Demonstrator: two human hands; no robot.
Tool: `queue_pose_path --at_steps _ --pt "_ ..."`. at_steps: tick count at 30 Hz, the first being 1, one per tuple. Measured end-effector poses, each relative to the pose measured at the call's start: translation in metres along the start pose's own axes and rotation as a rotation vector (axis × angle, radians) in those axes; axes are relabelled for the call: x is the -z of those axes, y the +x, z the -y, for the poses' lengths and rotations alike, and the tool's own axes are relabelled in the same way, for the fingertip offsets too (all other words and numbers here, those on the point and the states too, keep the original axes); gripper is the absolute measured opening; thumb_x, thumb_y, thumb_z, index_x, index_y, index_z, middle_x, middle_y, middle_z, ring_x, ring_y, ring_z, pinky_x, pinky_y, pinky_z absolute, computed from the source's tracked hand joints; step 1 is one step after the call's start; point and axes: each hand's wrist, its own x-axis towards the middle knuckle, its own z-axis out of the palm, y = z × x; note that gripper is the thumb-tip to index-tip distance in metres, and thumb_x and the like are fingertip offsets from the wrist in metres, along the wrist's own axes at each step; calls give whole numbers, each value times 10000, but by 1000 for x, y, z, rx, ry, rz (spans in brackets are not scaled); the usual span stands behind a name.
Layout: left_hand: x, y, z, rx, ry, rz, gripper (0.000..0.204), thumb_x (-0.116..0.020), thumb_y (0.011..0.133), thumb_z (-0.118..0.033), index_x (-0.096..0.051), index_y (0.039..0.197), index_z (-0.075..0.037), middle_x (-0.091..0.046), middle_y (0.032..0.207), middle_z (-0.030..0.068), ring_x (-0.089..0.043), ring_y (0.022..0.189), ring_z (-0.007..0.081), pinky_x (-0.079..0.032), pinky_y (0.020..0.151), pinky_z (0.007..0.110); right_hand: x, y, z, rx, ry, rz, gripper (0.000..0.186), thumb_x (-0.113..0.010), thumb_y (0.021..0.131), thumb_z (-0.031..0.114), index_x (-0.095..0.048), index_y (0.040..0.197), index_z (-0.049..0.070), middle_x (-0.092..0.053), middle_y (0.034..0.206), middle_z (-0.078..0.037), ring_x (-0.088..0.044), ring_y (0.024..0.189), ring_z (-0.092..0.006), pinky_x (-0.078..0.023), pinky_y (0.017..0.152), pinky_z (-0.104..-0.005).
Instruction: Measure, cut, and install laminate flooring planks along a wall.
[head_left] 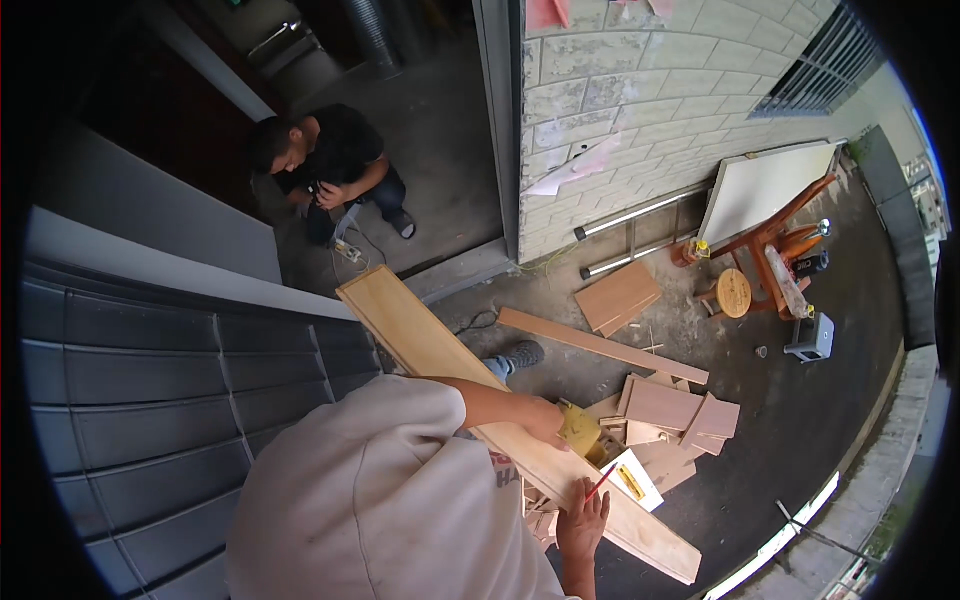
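A long pale wooden board [440, 345] runs slantwise in front of my body, from the doorway to the lower right. My left hand [543, 421] is closed at the board's far edge, beside a yellow object [579, 430] whose kind I cannot make out. Its fingertips are mostly hidden, so what they grip does not show. Lower down, my right hand [582, 522] lies at the board's near edge, with a thin red pencil [601, 483] between its fingers. A white panel with a yellow label [635, 480] lies just past the board.
Wood offcuts [672, 410] and a long strip [605, 346] lie on the floor ahead. Another person [335, 165] crouches in the doorway beside a power strip [348, 250]. Farther right stand a round stool [733, 293], an orange-brown chair [765, 240] and a grey box-shaped object [812, 338].
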Motion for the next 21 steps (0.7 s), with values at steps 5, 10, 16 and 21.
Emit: queue_pose_path --at_steps 5,10,16,21 --pt "0 -40 29 -84 -24 -10 767 -489 908 -683 -748 948 38 -718 979 245 -687 940 405 -534 842 495 8 15 42 188 85 -36 395 -575 794 -19 -542 1182 -80 -634 1161 -297 -629 1057 -461 -524 939 -514" --pt "43 -45 83 -156 236 -157 611 -619 864 -579 -750 959 10 -723 963 203 -691 956 369 -537 846 459 -2 72 78 -33 182 297 249 -625 901 116 -534 1132 106 -673 808 -218 -660 685 -447 -521 584 -549" --pt "134 -176 172 -331 -65 -981 351 -757 786 -315 -598 658 -30 -619 803 102 -619 839 324 -514 791 431 -20 188 163 -98 271 316 159 -600 917 159 -538 1024 60 -647 738 -259 -633 686 -493 -491 589 -571" --pt "113 -276 350 -29 -135 -1053 304 -706 808 -206 -670 1073 -62 -647 1040 120 -632 1001 326 -514 850 428 -40 329 233 -191 127 360 168 -577 918 195 -558 937 30 -654 786 -292 -643 797 -504 -498 688 -588"
